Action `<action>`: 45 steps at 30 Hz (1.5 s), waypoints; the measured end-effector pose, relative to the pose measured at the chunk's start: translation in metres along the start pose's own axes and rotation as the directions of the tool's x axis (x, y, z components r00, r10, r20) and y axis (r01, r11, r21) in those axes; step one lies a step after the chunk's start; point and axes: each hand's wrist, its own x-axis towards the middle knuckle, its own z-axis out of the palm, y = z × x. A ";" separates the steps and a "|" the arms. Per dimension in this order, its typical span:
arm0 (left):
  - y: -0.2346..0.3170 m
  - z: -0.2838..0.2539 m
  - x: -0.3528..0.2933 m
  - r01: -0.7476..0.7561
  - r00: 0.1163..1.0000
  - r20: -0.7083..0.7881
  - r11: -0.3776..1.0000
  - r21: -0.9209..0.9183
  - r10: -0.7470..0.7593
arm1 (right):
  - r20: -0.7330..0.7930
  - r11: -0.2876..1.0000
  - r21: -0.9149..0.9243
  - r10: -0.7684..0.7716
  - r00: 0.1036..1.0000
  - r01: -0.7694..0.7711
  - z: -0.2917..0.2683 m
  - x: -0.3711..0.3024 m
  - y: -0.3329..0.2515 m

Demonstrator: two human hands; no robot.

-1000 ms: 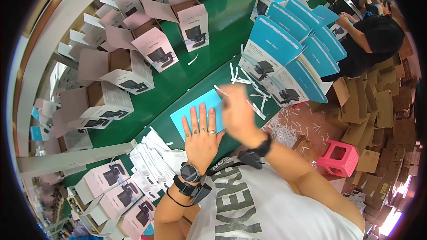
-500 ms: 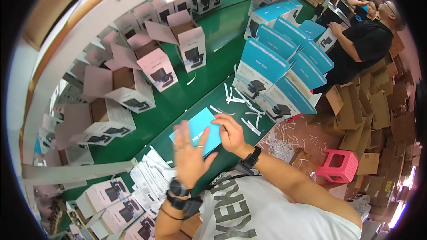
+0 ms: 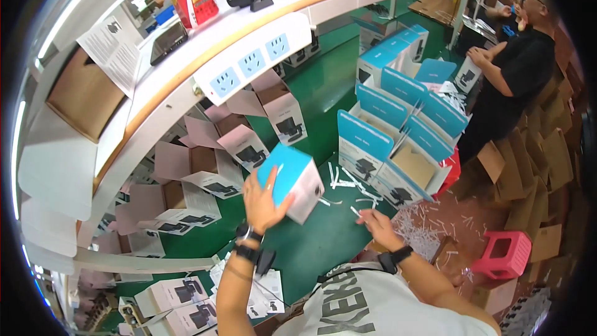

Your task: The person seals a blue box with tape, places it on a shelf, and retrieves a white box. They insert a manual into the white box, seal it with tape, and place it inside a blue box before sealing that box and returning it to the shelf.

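Observation:
A closed carton (image 3: 305,188) with a blue top and white printed sides stands tilted on the green table in front of me. My left hand (image 3: 263,204) lies on its blue top with the fingers spread and the thumb apart. Off to the right of that carton, my right hand (image 3: 380,229) pinches a thin white strip (image 3: 355,211) between thumb and fingertips. More loose white strips (image 3: 341,180) lie on the table between the carton and a group of open blue-flapped cartons (image 3: 364,143).
Open white cartons (image 3: 205,188) line the table's left side under a shelf with a power strip (image 3: 252,62). Printed sheets (image 3: 264,295) lie by my left forearm. A pink stool (image 3: 507,255), brown cartons (image 3: 528,168) and scattered strips are on the right. A person in black (image 3: 522,68) handles a carton.
My hands have parted: the right has moved away from the blue top and now holds a white strip. The left stays on the carton. My view has shifted, showing more of the shelf.

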 end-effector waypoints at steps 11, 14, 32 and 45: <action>-0.002 0.199 0.232 -0.091 0.991 -0.097 0.995 0.030 0.093 | -0.100 0.973 0.133 0.205 0.974 -0.191 -0.113 -0.045 0.078; -0.008 0.193 0.251 -0.178 0.978 0.134 0.976 0.122 0.161 | -0.018 0.814 0.415 0.455 0.891 -0.407 -0.128 -0.075 0.084; -0.100 0.037 0.127 0.227 0.969 0.057 0.954 0.194 -0.242 | 0.390 0.980 0.091 0.127 0.912 -0.175 -0.026 0.010 0.027; 0.069 -0.074 -0.134 0.194 0.962 -0.138 0.944 -0.265 -0.237 | 0.154 0.829 -0.346 -0.412 0.898 0.440 0.057 0.048 -0.083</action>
